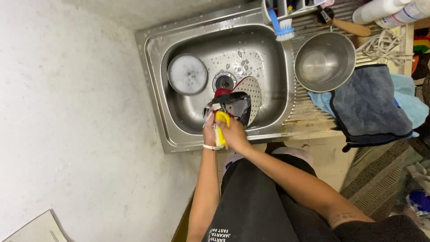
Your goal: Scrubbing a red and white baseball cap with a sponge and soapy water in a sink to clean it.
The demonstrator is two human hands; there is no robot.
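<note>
The sink (pixel 179 130) and mixing bowl (pixel 324 60) are shiny stainless steel, wet. The grey towel (pixel 369 105) is soft, matt cloth. The wall (pixel 67 112) looks rough, matt plaster.

Both hands, left hand (pixel 209 127) and right hand (pixel 232 133), around a yellow sponge (pixel 221 121) over the steel sink (pixel 179 118)
</note>
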